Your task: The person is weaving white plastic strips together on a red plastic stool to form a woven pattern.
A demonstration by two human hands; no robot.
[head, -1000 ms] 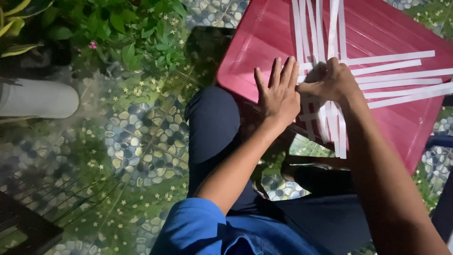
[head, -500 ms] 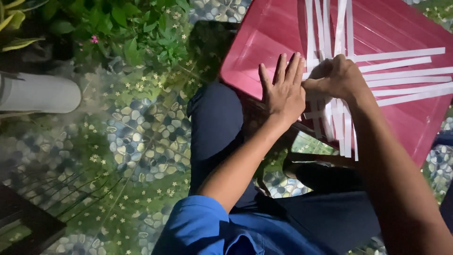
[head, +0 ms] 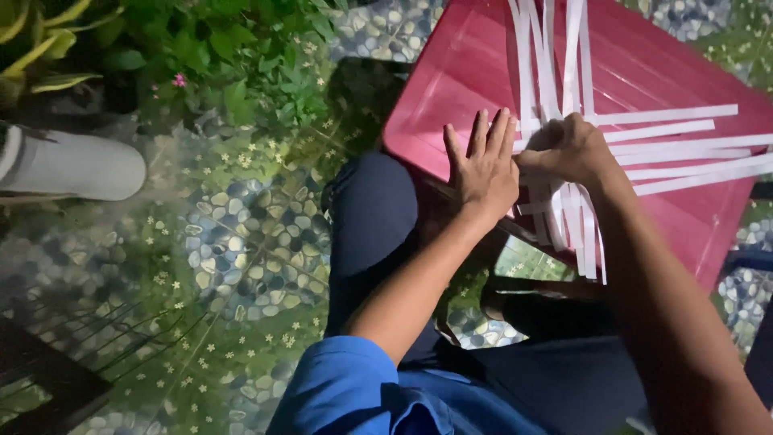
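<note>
since the earlier frame my left hand [head: 483, 169] has crept closer to my right hand [head: 568, 149], fingers spread flat on the red plastic stool [head: 467, 72]. i see the right pinching the crossed white strips [head: 668, 133] lying there.

Glossy red plastic lid [head: 475, 72], matt white paper strips [head: 668, 133], rough pebble-stone floor [head: 241, 234].

Home garden: pebble paving [head: 241, 234], plants [head: 241, 64]
</note>
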